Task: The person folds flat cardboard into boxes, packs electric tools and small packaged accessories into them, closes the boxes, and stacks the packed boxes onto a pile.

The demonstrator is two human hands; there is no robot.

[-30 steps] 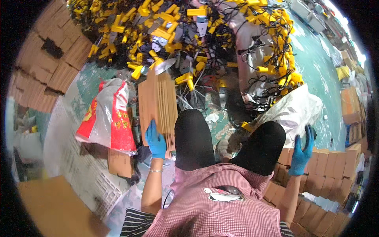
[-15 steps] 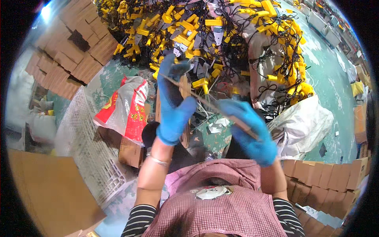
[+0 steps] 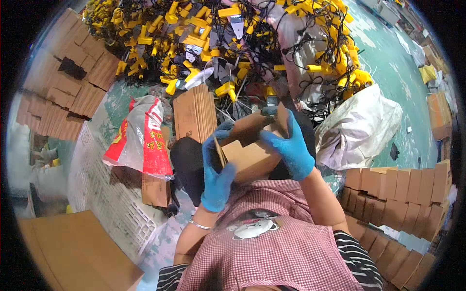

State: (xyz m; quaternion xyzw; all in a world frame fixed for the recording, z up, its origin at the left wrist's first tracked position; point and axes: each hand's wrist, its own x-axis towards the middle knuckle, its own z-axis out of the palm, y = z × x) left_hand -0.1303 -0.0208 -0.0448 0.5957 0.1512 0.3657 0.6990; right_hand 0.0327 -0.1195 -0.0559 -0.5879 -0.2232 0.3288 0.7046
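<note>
A small brown cardboard box is held over my lap, opened out with its flaps standing up. My left hand, in a blue glove, grips its left side, thumb toward me and fingers round the far edge. On the right side my right hand, gloved the same, has its thumb over the near wall and its fingers behind a raised flap. Just beyond my left hand stands a stack of flat folded cartons. What the box contains, if anything, I cannot tell.
A large heap of yellow-handled tools with black cords fills the far side. A white sack lies at the right, above rows of cartons. To the left are a red and white bag, a white plastic crate and a big carton.
The flat cardboard piece between my hands is now opened into a box shape. My hands have come lower and nearer my lap, and the view has shifted a little.
</note>
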